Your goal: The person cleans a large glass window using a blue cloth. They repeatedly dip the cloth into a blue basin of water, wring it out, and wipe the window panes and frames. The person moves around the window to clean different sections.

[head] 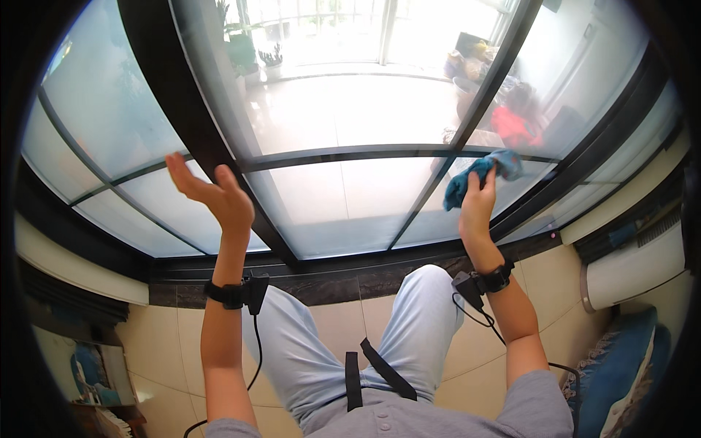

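Observation:
A sliding glass door (350, 189) with a dark frame and thin crossbars stands before me. In my right hand (477, 211) is a bunched teal cloth (465, 183), gripped between thumb and fingers over the lower right pane. Its paler part reflects in or spreads over the glass; I cannot tell which. My left hand (219, 194) is raised with the fingers apart and nothing in it. It is nearest to the thick dark upright (208, 137) between two door panels; whether it touches is unclear.
A dark stone threshold (328, 290) runs below the door, with beige floor tiles (339, 323) in front. Through the glass show potted plants (241, 52) and heaped bags (473, 65). A white appliance (635, 268) and a blue lace-trimmed cover (616, 361) are at right. Cables hang from both wrist straps.

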The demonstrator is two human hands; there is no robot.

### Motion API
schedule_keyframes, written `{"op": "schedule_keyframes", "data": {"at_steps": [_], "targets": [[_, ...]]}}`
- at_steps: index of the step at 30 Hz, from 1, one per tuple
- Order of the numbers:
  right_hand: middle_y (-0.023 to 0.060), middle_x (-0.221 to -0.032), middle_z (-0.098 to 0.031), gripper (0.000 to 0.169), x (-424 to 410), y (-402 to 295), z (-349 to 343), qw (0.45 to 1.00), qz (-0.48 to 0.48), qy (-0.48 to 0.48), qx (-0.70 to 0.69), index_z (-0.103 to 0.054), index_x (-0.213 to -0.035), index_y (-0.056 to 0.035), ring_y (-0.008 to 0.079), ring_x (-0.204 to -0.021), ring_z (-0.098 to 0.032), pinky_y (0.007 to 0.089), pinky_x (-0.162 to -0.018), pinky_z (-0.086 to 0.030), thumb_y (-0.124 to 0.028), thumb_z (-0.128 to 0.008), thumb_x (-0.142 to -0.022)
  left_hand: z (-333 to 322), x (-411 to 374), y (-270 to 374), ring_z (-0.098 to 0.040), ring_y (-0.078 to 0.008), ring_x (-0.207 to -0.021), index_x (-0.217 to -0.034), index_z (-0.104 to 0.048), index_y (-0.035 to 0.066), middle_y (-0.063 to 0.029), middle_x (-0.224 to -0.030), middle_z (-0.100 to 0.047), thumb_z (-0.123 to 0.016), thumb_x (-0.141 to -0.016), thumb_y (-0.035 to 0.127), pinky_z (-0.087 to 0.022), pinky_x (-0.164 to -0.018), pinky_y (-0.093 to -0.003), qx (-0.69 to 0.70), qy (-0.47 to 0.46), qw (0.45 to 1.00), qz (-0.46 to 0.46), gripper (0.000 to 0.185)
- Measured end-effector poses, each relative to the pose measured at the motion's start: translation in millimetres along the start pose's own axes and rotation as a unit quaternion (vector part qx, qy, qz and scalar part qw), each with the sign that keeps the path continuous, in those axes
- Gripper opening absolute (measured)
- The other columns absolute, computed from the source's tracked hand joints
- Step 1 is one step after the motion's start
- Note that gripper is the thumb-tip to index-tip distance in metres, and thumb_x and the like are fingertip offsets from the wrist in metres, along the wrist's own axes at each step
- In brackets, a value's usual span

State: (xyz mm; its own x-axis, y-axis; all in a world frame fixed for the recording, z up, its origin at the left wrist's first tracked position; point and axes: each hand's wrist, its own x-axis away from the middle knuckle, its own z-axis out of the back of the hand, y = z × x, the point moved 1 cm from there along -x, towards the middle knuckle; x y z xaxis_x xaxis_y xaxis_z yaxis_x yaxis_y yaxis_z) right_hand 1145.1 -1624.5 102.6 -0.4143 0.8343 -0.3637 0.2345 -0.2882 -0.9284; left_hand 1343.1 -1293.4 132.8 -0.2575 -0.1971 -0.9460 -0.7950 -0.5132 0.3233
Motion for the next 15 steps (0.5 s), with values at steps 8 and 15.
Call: {"op": "schedule_keyframes", "data": {"at_steps": [8,15], "targets": [[0.0256,-0.141,-0.022,0.044,-34,-87,-74,0.859,0.429,0.121,0.25,-0.038,-0.129,0.0026,0.0409,-0.132,-0.017,0.0524,-0.105,-0.009,-0.016,-0.044,-0.089,-6,3,-3,-0.045,-0.0182,-0.101,-0.124,-0.04,0.002,-0.0082,-0.106,-0.049,-0.026,-0.097,0.044,-0.03,-0.094,-0.0269,0.228,-0.064,0.913,0.333,0.051],[-0.0008,-0.126,-0.05,0.028,48,11,-94,0.528,0.713,-0.242,0.393,-0.061,-0.109,-0.0167,0.0168,-0.12,-0.043,0.0414,-0.102,-0.029,-0.017,-0.057,-0.082,1,6,-11,-0.045,-0.0179,-0.099,-0.118,-0.043,0.001,-0.0072,-0.104,-0.05,-0.025,-0.097,0.044,-0.03,-0.093,-0.0265,0.251,-0.112,0.893,0.356,0.051]]}}
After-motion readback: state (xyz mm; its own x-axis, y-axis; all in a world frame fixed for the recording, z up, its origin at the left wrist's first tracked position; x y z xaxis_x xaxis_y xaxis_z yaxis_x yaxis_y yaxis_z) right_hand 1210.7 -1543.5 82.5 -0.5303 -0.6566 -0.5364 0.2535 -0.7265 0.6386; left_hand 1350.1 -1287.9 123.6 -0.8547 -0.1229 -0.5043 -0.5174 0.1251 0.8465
